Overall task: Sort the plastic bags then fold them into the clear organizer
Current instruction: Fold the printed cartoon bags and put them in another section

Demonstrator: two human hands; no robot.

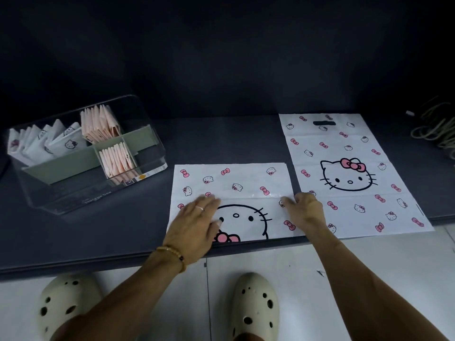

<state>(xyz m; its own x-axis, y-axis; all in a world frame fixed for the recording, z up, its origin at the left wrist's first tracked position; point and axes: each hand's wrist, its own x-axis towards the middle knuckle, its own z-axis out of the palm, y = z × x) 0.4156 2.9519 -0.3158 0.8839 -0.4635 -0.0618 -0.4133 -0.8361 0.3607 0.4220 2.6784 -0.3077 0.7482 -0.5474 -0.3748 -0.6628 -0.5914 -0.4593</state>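
Hello Kitty plastic bag (236,183), white with pink bows and small cat faces, lies folded in half on the dark grey table (221,139) near its front edge, the big cat face upside down on the near layer and the fold's free edge running across the middle. At 3 o'clock from it, just beside and slightly overlapped at its near corner, a second Hello Kitty bag (349,173) lies fully spread, die-cut handle slot at the far end, its near edge reaching the table's lip. At 10 o'clock, well apart, stands the clear organizer (98,168) with a grey-green divider: folded white Hello Kitty bags (49,141) fill its left compartment, folded pale pink bags (99,124) the far right one, and more pink folded bags (117,159) the near right one. A coil of beige rope (438,129) sits at 2 o'clock by the table's far right end.

The left hand (197,222), with a ring and a beaded bracelet, lies flat with straight fingers pressing the folded bag's left part, fingertips at the fold's edge. The right hand (304,209) presses down on the bag's right edge with fingers loosely bent; whether it pinches the plastic cannot be told. Below the table, two cream perforated clogs (253,306) stand on white floor tiles (369,262)
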